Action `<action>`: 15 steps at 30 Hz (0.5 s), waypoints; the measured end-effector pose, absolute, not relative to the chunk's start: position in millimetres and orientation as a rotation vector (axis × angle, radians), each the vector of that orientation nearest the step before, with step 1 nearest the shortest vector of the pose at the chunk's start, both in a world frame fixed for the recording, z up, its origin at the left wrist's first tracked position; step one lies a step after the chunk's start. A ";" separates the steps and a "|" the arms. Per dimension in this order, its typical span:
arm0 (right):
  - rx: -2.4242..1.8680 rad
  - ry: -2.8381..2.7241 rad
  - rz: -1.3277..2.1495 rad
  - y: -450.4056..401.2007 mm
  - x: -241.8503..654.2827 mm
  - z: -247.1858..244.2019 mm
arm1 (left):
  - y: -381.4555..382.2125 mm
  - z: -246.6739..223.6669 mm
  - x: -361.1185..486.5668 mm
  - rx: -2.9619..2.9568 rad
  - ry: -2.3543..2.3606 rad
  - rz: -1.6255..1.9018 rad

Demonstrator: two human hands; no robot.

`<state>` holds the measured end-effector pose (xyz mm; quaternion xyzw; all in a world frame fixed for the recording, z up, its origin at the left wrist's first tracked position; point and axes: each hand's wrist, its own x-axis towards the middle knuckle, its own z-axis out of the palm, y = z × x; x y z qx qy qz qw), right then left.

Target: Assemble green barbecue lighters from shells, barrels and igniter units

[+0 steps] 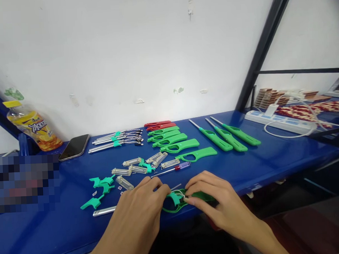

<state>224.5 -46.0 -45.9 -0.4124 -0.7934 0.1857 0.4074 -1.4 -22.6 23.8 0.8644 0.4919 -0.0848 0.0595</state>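
In front of me a green lighter casing half (171, 210) lies at the table's near edge, with a teal trigger piece (176, 199) and a white wire (180, 191) in it. My left hand (146, 201) is closed over the casing's left end, its fingertips by the trigger piece. A metal tube (104, 211) runs out from under this hand to the left. My right hand (214, 194) pinches the wire with thumb and fingers above the casing's middle. Part of the casing is hidden by the right hand.
Clear fuel tanks (137, 169), teal triggers (103, 182) and a screwdriver (175, 168) lie just beyond. Farther back are metal tubes with wires (111, 139), green casing halves (181, 144), red ones (159, 124) and three assembled lighters (223, 137). A phone (74, 147), bottle (36, 127) and power strip (281, 123) flank them.
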 end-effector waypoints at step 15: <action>-1.051 -2.006 0.433 -46.0 224.3 -45.3 | -29.9 20.6 -3.6 2.678 1.470 -0.173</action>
